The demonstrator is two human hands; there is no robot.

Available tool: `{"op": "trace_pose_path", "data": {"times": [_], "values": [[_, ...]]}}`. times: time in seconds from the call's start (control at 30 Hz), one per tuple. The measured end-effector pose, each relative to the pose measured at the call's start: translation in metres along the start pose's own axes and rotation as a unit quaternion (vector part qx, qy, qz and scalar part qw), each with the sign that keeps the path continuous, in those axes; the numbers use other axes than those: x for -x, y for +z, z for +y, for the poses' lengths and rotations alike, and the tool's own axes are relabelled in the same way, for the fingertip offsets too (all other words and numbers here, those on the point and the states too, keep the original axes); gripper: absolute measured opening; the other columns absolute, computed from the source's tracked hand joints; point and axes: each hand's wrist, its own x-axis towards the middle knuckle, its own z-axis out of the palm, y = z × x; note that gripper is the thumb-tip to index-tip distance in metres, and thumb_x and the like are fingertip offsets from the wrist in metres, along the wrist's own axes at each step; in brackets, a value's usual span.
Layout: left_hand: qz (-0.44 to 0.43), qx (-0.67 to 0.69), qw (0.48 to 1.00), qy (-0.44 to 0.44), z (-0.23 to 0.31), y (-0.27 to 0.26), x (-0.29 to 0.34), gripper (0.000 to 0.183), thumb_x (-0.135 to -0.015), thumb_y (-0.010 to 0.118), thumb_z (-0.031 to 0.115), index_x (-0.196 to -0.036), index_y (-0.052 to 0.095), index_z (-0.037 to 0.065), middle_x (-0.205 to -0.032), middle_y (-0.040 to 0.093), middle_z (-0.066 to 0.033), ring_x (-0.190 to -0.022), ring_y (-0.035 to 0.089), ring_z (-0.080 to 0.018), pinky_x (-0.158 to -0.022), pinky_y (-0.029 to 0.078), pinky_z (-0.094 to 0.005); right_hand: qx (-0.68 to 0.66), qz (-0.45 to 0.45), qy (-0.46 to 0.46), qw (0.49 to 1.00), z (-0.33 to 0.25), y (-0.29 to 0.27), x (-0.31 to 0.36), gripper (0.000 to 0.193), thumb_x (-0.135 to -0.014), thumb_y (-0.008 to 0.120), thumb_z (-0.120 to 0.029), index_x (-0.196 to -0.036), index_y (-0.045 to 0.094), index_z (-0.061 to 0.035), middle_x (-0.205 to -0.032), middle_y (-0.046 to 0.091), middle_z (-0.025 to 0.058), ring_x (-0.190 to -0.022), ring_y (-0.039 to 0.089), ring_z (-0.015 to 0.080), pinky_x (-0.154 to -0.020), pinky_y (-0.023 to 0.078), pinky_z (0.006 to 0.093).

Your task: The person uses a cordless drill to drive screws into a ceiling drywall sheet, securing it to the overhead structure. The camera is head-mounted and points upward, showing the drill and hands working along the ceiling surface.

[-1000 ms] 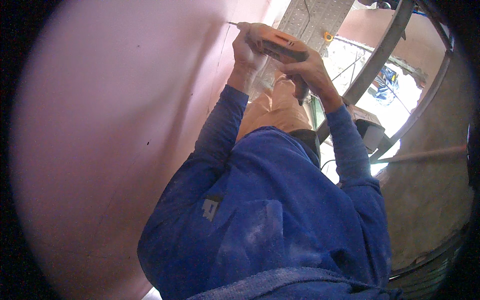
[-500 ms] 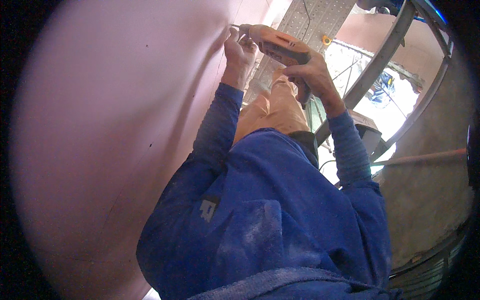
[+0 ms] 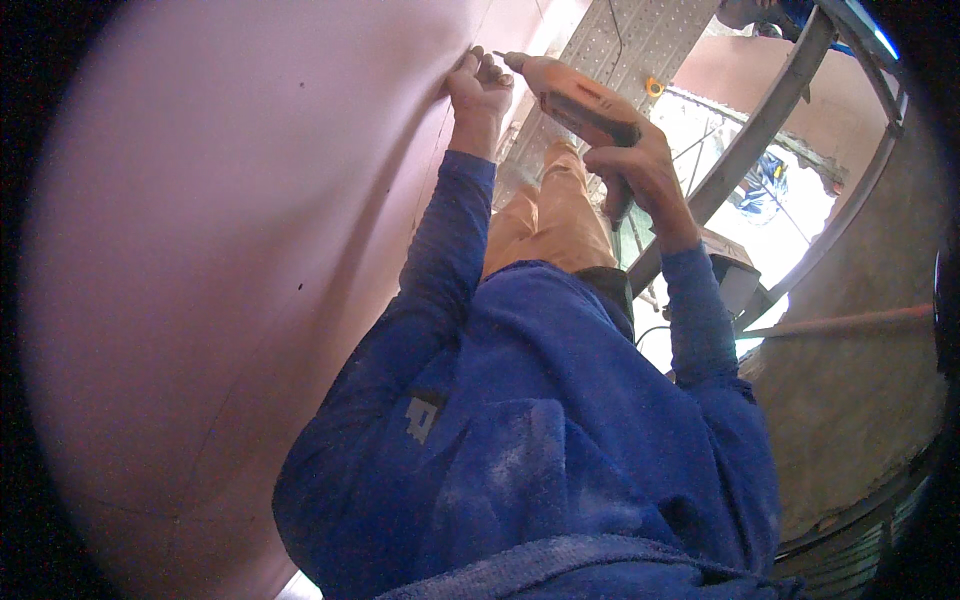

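Note:
My right hand (image 3: pixel 645 172) grips the handle of an orange and black power screwdriver (image 3: pixel 580 97). The tool's thin bit points up and left toward the pink wall board (image 3: pixel 250 200), with its tip a little off the board. Close to that tip, my left hand (image 3: pixel 482 92) is raised against the board with its fingers curled together. Whatever those fingers may pinch is too small to make out. Small dark dots and a thin seam line show on the board's face.
A perforated metal scaffold plank (image 3: pixel 625 45) lies below, with a small yellow ring-shaped thing (image 3: pixel 655 87) at its edge. Curved metal scaffold bars (image 3: pixel 765 110) run along the right. A dark box-like thing (image 3: pixel 735 275) sits beside them.
The screwdriver has drawn back from the board, to the right and slightly down. My left hand has stayed by the board, its fingers shifting slightly upward.

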Motion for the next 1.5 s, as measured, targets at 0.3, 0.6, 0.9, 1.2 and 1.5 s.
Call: {"op": "trace_pose_path", "data": {"times": [0.3, 0.6, 0.9, 1.2, 1.5], "values": [[-0.073, 0.109, 0.991, -0.020, -0.002, 0.001, -0.002, 0.021, -0.107, 0.053, 0.020, -0.095, 0.067, 0.009, -0.083, 0.066, -0.0072, -0.075, 0.059, -0.0233, -0.068, 0.041, -0.0398, -0.115, 0.021, 0.037, 0.992, -0.001, -0.013, 0.030, 0.060, -0.073, 0.082, -0.010, -0.128, 0.065, 0.0056, -0.099, 0.073, 0.0124, -0.086, 0.074, 0.0232, -0.080, 0.061, 0.0345], [-0.084, -0.026, 0.996, -0.002, -0.009, 0.005, 0.024, 0.015, -0.101, 0.058, 0.016, -0.101, 0.066, 0.003, -0.089, 0.069, -0.0120, -0.077, 0.062, -0.0256, -0.067, 0.046, -0.0393, -0.134, -0.002, 0.046, 0.990, -0.001, -0.024, 0.033, 0.052, -0.071, 0.084, -0.009, -0.120, 0.071, 0.0016, -0.098, 0.074, 0.0067, -0.082, 0.069, 0.0151, -0.076, 0.058, 0.0288], [-0.078, -0.061, 0.995, -0.002, -0.007, 0.010, 0.036, 0.015, -0.102, 0.056, 0.014, -0.106, 0.065, 0.002, -0.096, 0.072, -0.0111, -0.082, 0.063, -0.0239, -0.070, 0.046, -0.0360, -0.089, -0.015, 0.044, 0.995, 0.011, -0.010, 0.034, 0.067, -0.068, 0.084, -0.007, -0.132, 0.067, 0.0022, -0.108, 0.072, 0.0089, -0.092, 0.070, 0.0184, -0.080, 0.059, 0.0314], [-0.109, -0.063, 0.992, -0.012, -0.002, 0.001, 0.029, 0.017, -0.104, 0.057, 0.013, -0.105, 0.067, -0.001, -0.097, 0.071, -0.0127, -0.084, 0.065, -0.0255, -0.074, 0.048, -0.0357, -0.069, -0.017, 0.036, 0.997, 0.019, -0.006, 0.031, 0.057, -0.070, 0.084, -0.009, -0.125, 0.070, 0.0009, -0.104, 0.072, 0.0062, -0.091, 0.067, 0.0167, -0.082, 0.056, 0.0303], [-0.056, -0.061, 0.996, 0.014, -0.002, 0.000, 0.021, 0.015, -0.099, 0.055, 0.009, -0.106, 0.064, -0.001, -0.095, 0.069, -0.0113, -0.080, 0.063, -0.0224, -0.071, 0.045, -0.0348, -0.035, -0.005, 0.014, 0.999, 0.029, 0.005, 0.031, 0.062, -0.067, 0.087, -0.012, -0.125, 0.069, 0.0005, -0.111, 0.071, 0.0076, -0.100, 0.068, 0.0183, -0.089, 0.056, 0.0319]]}}
